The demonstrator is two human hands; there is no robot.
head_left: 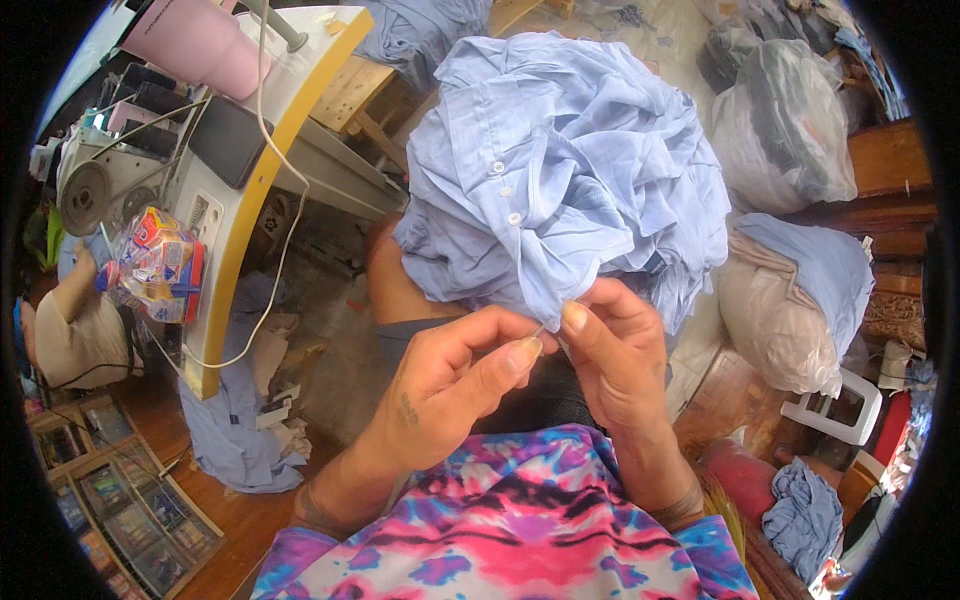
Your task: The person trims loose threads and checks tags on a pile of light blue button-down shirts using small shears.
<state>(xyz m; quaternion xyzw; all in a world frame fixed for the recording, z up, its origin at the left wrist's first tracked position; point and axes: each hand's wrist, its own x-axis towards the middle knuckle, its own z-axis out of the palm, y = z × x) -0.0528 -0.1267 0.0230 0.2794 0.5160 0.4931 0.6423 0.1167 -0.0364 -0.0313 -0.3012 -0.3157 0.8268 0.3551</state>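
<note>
A large bundle of light blue shirts (590, 150) is heaped in front of me, and white buttons (506, 191) run down a placket on its near side. My right hand (622, 365) pinches the tip of a blue shirt (560, 270) between thumb and fingers at the bundle's near edge. Close beside it, my left hand (445, 385) is closed, thumb against forefinger. A thin pale sliver shows at its fingertips by the cloth; it is too small to name. The two hands' fingertips almost meet.
To the left stands a yellow-edged table (262, 190) bearing a pink tumbler (195, 45), a dark phone (228, 142), a plastic-wrapped package (155, 265) and a looping white cable (298, 215). Plastic bags (790, 130) of cloth and a white-framed stool (835, 410) are on the right. Blue cloth (235, 440) lies lower left.
</note>
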